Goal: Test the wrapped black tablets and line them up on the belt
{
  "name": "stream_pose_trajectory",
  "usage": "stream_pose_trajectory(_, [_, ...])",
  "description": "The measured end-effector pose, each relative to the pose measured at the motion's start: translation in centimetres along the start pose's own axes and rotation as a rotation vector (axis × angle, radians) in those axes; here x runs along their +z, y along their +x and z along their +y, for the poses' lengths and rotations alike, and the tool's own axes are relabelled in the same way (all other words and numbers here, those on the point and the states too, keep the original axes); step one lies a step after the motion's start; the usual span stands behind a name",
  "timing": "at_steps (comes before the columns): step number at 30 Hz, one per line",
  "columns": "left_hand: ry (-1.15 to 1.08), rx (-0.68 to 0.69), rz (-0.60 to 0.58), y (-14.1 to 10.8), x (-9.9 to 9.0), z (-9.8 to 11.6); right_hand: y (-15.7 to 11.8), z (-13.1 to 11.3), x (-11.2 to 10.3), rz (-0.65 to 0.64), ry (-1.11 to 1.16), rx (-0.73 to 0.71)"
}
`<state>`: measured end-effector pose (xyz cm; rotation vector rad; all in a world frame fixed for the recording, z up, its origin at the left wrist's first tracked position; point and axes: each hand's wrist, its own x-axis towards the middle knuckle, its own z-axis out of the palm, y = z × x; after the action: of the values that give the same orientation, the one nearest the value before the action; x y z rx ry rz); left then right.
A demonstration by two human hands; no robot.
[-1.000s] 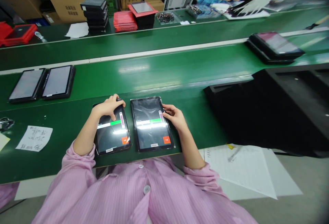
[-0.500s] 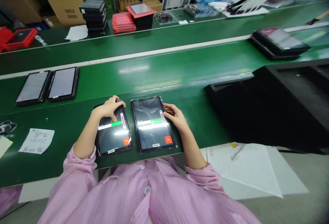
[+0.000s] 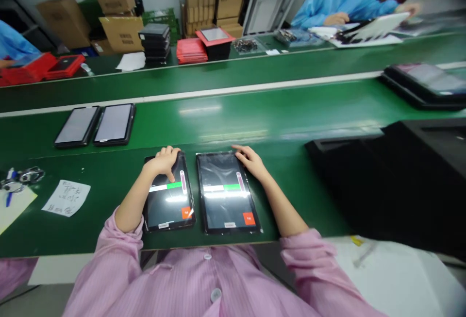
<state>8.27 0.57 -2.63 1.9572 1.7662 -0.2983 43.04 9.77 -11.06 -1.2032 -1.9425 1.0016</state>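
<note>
Two tablets lie side by side on the green workbench, both with lit dark screens showing a white and green bar and a red square. My left hand (image 3: 163,163) rests over the top of the left tablet (image 3: 169,205), fingers stretched along its top edge and thumb spread onto the screen. It covers the tablet's upper left part. At the upper right corner of the right tablet (image 3: 225,205), my right hand (image 3: 252,161) touches the edge with extended fingers. Both tablets lie flat, with a narrow gap between them.
Beyond, two tablets (image 3: 114,122) lie on the green belt (image 3: 218,98). A handwritten note (image 3: 67,198) is at left. To the right stand a black tray-like object (image 3: 349,176) and a tablet stack (image 3: 424,84). Co-workers in blue sleeves (image 3: 324,4) sit across.
My view has shifted, so the bench appears lower and further right. My right hand has slid from the right tablet's side up to its top corner; my left hand stays on the left tablet.
</note>
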Motion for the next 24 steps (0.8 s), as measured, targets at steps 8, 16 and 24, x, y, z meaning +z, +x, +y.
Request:
stream_pose_trajectory(8, [0.02, -0.033, -0.037, 0.4, -0.4, 0.4, 1.0, 1.0, -0.6, -0.112, -0.019, 0.015])
stream_pose_trajectory(16, [0.037, -0.051, -0.045, 0.3, -0.6, 0.7, 1.2, -0.3, -1.0, -0.179, 0.049, 0.101])
stream_pose_trajectory(24, [0.067, -0.055, -0.081, -0.3, -0.7, 1.1, 0.7, 0.1, -0.5, -0.125, 0.028, 0.023])
